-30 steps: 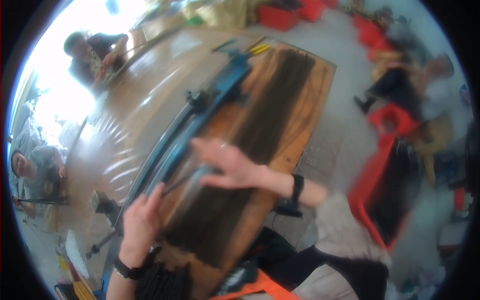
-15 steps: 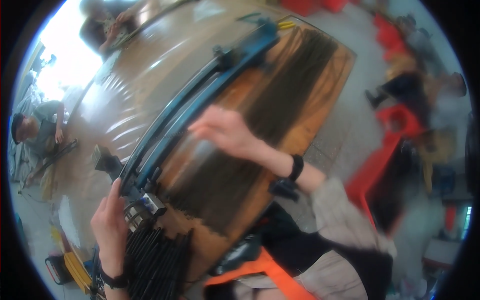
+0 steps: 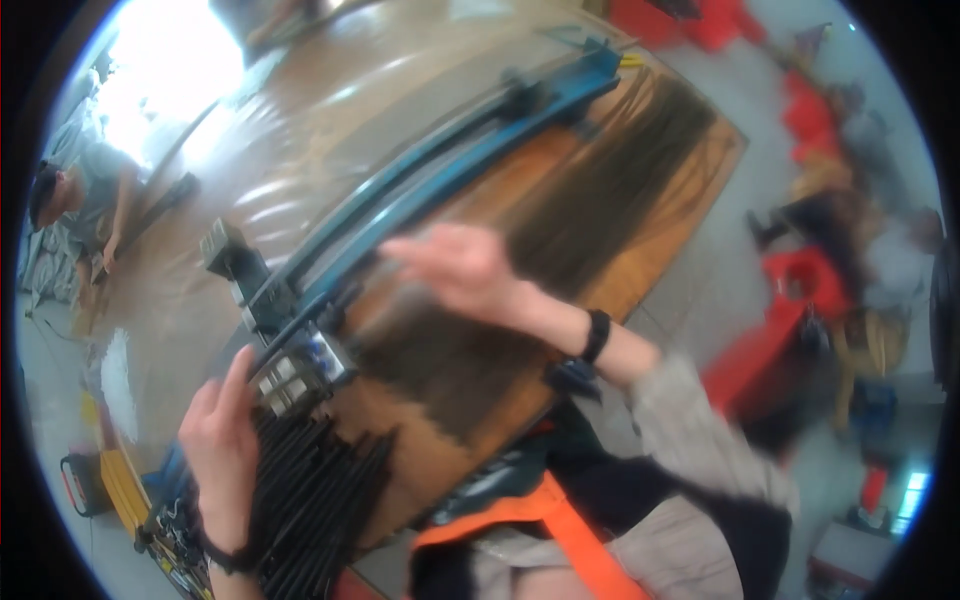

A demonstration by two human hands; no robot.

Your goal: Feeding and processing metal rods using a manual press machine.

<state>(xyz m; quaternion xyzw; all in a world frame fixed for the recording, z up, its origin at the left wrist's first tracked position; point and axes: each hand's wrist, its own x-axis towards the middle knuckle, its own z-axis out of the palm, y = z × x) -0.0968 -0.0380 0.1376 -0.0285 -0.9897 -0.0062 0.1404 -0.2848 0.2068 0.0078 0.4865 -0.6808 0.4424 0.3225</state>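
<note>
A long blue rail fixture (image 3: pixel 440 190) runs diagonally across the bench, with a metal clamp block (image 3: pixel 295 380) at its near end. By that end is my left hand (image 3: pixel 220 450), its index finger stretched along the end of a thin black rod (image 3: pixel 290 330) and the other fingers curled; the hand appears closed on the rod. My right hand (image 3: pixel 465 270) is over the middle of the fixture, fingers drawn together in a pinch. Motion blur hides what it holds, if anything. A wide layer of dark thin rods (image 3: pixel 570 250) lies beneath and beyond my right hand.
Several black tubes (image 3: pixel 310 500) lie bundled below the clamp block. A grey metal block (image 3: pixel 230 250) stands left of the fixture. Across the bench at left sits another person (image 3: pixel 85 200). Red bins (image 3: pixel 800 290) stand on the floor at right, with people beyond.
The view has shifted, so the fixture and bench appear further right and turned slightly. My hands keep nearly the same places in the picture, the right one a little further right.
</note>
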